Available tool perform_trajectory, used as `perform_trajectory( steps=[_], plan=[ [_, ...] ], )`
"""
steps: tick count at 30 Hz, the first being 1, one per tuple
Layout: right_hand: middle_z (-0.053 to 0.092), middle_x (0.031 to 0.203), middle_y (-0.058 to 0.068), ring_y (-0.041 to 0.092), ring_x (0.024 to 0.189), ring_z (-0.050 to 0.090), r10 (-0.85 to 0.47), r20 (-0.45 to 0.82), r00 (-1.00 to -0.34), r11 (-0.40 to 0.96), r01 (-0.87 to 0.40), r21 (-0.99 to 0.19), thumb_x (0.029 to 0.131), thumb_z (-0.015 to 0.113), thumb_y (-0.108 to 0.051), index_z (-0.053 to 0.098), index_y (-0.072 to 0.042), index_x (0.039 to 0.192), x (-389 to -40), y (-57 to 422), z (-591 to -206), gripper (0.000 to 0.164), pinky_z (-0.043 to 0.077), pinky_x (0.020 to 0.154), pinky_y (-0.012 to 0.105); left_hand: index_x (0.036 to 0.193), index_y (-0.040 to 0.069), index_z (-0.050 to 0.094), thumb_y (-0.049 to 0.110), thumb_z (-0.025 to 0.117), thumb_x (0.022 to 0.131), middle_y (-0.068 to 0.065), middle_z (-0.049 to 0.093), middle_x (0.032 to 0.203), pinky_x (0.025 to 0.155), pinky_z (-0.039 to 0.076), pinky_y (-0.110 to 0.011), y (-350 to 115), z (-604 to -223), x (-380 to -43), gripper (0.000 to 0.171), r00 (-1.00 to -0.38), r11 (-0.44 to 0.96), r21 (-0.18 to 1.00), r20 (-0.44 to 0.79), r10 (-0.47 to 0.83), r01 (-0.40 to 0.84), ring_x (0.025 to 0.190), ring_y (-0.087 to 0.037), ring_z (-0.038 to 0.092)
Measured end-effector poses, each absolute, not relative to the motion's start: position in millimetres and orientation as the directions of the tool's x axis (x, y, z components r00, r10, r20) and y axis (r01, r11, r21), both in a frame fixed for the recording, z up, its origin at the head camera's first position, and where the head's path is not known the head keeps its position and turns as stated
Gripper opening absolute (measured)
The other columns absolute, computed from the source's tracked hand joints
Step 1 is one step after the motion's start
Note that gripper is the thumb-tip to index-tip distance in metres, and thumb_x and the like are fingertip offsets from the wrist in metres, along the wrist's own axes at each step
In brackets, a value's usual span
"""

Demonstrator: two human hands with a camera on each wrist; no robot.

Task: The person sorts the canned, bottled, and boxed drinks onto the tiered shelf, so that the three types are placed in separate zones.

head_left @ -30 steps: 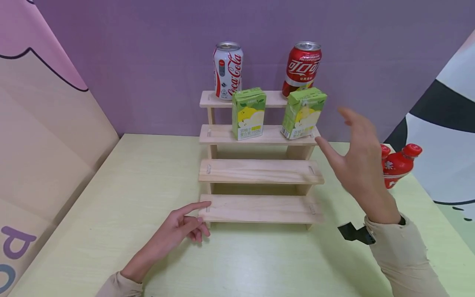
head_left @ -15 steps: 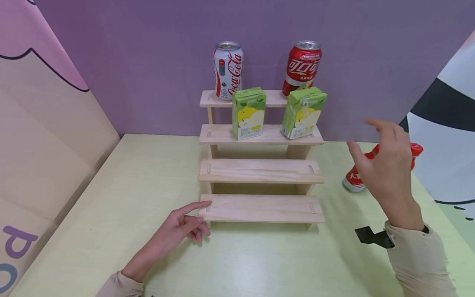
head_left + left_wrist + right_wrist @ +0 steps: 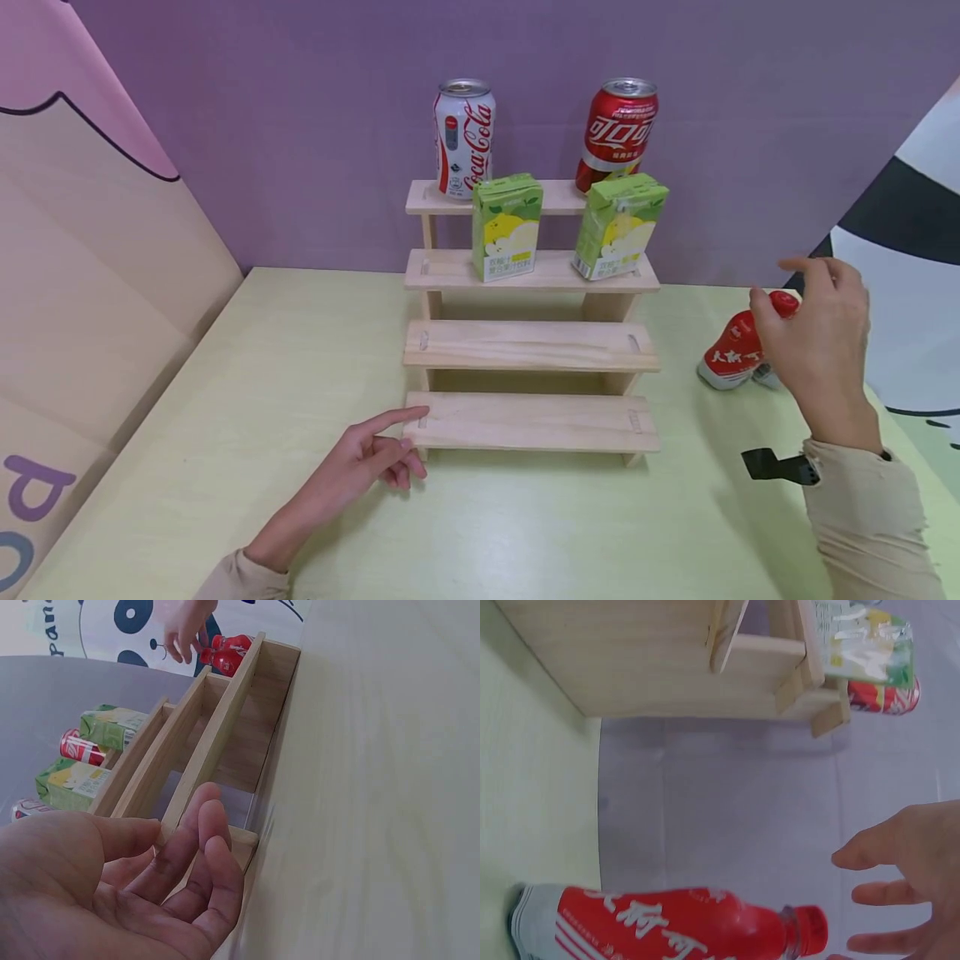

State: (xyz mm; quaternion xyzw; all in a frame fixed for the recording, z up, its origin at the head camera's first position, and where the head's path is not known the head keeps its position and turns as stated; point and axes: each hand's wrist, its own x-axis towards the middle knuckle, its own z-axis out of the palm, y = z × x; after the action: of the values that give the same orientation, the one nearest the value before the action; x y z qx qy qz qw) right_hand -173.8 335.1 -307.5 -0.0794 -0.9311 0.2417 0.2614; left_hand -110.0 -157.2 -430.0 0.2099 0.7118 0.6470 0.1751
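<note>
A tiered wooden display rack [image 3: 525,346] stands on the table. My left hand [image 3: 371,454] holds the left end of its lowest step, index finger on top, thumb near the front edge. To the rack's right, a red drink bottle [image 3: 735,348] with a white label stands upright; a second bottle [image 3: 767,375] is mostly hidden behind my right hand [image 3: 821,350]. That hand hovers beside the bottle tops with fingers spread and holds nothing. In the right wrist view, its fingertips are apart from the red cap [image 3: 812,930].
On the top step stand a white Coca-Cola can [image 3: 463,137] and a red Coca-Cola can [image 3: 617,133]. Two green juice cartons, the left carton [image 3: 507,227] and the right carton [image 3: 621,227], occupy the step below. A purple backdrop [image 3: 322,142] rises behind the table.
My right hand has moved right, from beside the right carton to the bottles, uncovering the front one. My left hand stays on the rack.
</note>
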Motion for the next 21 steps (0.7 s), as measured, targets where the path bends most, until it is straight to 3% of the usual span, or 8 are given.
perform_trajectory(
  steps=[3, 9, 12, 21],
  plan=[
    [0.027, 0.154, 0.031, 0.05, 0.142, 0.022, 0.285, 0.38, -0.88, 0.865, 0.065, -0.498, 0.099, 0.055, -0.025, 0.039, 0.004, 0.147, -176.3, 342.4, -310.5, 0.059, 0.026, 0.106, 0.073, 0.15, 0.009, 0.043, 0.015, 0.051, 0.105, -0.024, 0.071, 0.09, 0.069, 0.058, -0.035, -156.6, -429.8, -109.3, 0.045, -0.851, 0.075, 0.994, 0.029, 0.524, 0.08, 0.07, -0.02, 0.064],
    [0.038, 0.139, 0.039, 0.056, 0.121, 0.042, 0.293, 0.262, -0.92, 0.841, 0.117, -0.529, 0.099, 0.057, -0.024, 0.024, 0.007, 0.148, -184.5, 348.5, -317.6, 0.068, 0.044, 0.089, 0.072, 0.15, 0.011, 0.044, 0.015, 0.052, 0.105, -0.022, 0.071, 0.09, 0.068, 0.057, -0.034, -156.8, -430.5, -109.2, 0.045, -0.853, 0.086, 0.992, 0.034, 0.52, 0.092, 0.07, -0.021, 0.064],
    [0.04, 0.136, 0.04, 0.058, 0.118, 0.045, 0.325, 0.248, -0.913, 0.813, 0.135, -0.567, 0.098, 0.058, -0.02, 0.02, 0.007, 0.147, -187.5, 348.0, -323.3, 0.068, 0.043, 0.087, 0.072, 0.15, 0.012, 0.044, 0.016, 0.052, 0.105, -0.021, 0.071, 0.09, 0.069, 0.057, -0.035, -157.1, -430.2, -109.1, 0.045, -0.853, 0.088, 0.992, 0.033, 0.521, 0.092, 0.071, -0.022, 0.064],
    [0.053, 0.137, 0.026, 0.045, 0.124, 0.052, 0.353, 0.548, -0.758, 0.82, -0.031, -0.571, 0.094, 0.067, -0.012, 0.037, -0.004, 0.142, -198.4, 335.0, -363.4, 0.057, 0.043, 0.099, 0.064, 0.15, 0.013, 0.044, 0.016, 0.052, 0.105, -0.023, 0.071, 0.089, 0.068, 0.057, -0.034, -156.9, -428.9, -108.7, 0.045, -0.856, 0.103, 0.99, 0.027, 0.516, 0.094, 0.071, -0.022, 0.064]
  ],
)
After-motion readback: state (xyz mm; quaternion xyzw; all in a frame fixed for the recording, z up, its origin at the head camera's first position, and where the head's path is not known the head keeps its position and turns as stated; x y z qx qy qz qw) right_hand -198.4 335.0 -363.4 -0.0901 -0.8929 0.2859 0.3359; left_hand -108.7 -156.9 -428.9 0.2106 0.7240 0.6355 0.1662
